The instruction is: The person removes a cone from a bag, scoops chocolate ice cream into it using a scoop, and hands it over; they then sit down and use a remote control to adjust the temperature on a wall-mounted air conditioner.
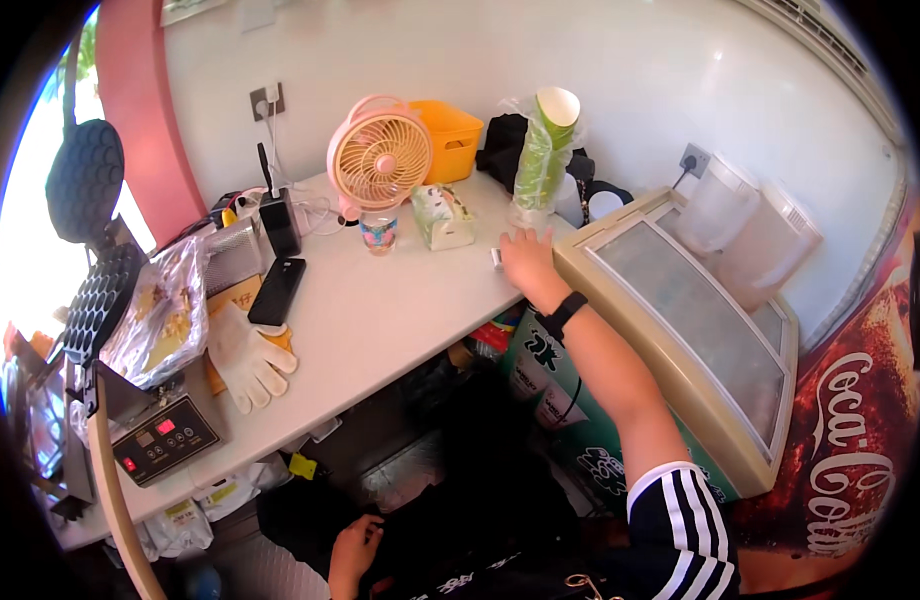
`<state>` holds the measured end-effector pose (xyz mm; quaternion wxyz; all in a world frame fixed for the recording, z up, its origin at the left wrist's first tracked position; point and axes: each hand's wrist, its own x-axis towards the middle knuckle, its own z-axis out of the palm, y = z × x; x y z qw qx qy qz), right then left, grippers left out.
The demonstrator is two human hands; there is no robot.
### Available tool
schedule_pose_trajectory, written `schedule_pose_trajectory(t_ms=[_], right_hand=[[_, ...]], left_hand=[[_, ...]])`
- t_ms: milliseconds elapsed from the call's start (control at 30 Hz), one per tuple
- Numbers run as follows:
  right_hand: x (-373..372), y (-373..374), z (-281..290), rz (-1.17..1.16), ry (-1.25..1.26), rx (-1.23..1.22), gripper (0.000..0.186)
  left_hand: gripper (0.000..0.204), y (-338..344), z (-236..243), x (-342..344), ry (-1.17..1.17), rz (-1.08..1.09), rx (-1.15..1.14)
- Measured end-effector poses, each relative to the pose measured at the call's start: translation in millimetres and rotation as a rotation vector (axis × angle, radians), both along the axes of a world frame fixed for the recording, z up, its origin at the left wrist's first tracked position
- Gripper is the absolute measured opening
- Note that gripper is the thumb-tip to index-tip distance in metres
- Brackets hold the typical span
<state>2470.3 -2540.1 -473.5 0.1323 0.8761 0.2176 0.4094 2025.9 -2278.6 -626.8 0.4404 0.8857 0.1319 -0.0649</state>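
My right hand (528,262) is stretched out over the back right of the white table (380,320), a black band on its wrist. Its fingers are closed round a small white object (496,257) that pokes out on the left side; the kind cannot be made out. Just beyond it stands a plastic-wrapped stack of green paper cups (546,150). A tissue pack (443,216) lies to the left of this hand. Low in the view, my left hand (354,548) rests by my dark clothing, its fingers loosely curled with nothing visible in them.
A pink fan (383,160), a patterned glass (378,235) and a yellow basket (452,140) stand at the back. Leftward are a black phone (277,291), white gloves (245,360) and a waffle iron (105,300). A chest freezer (680,320) bounds the right, carrying clear plastic jugs (718,205).
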Motion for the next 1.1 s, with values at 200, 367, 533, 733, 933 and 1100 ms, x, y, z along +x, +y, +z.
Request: schedule_pose_trajectory(t_ms=[200,367,533,733,933,1100], right_hand=[[25,-1,3,-0.098,0.64,0.035,0.019],[-30,28,52,0.414,0.77,0.4,0.024],[-106,59,76,0.933,0.997,1.547,0.042],[-141,50,84,1.062,1.123,1.628,0.039],[-158,29,93,1.187,1.181,1.667,0.036],[-171,17,96,1.361,1.164,1.617,0.041]], left_hand=[[0.018,-1,13,10,-0.069,0.04,0.041],[0.017,-3,16,27,-0.072,-0.019,0.028],[0.016,-11,22,52,-0.157,-0.105,0.126],[0.02,-35,48,60,-0.186,-0.068,0.091],[0.021,-35,28,37,-0.046,-0.065,0.044],[0.022,-29,27,28,-0.039,-0.03,0.077]])
